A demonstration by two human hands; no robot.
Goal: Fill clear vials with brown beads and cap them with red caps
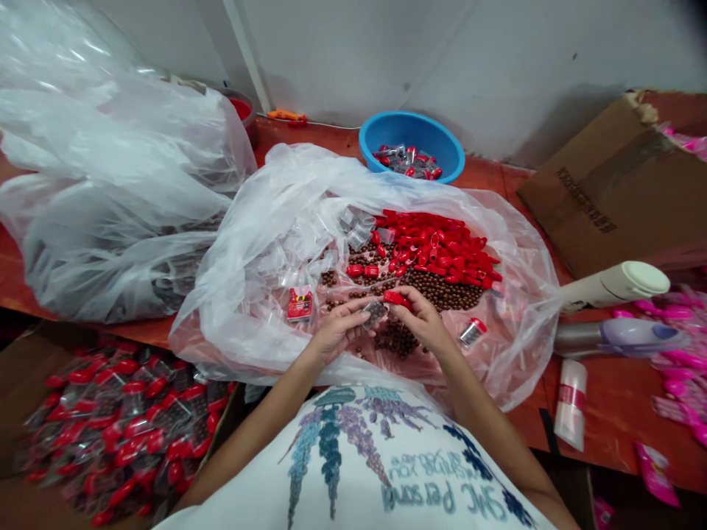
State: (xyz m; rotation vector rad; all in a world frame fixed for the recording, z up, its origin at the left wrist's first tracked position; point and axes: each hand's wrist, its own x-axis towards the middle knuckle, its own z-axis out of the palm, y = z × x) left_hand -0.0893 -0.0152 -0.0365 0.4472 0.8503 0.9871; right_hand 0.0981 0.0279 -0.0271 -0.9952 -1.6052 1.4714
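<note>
My left hand is closed on a small clear plastic container with dark contents. Beside it, my right hand pinches a red plastic cap close to the container's end; whether the two touch I cannot tell. Below both hands lie loose brown beads on a spread clear plastic bag. Beyond them is a heap of red caps, with clear empty containers to its left. A capped container rests right of my right hand, and a small red printed packet is at the left.
A blue basin with containers stands at the back. Large plastic bags fill the left. A box of red-capped containers sits lower left. At right are a carton, a white tumbler, a metal bottle and pink pieces.
</note>
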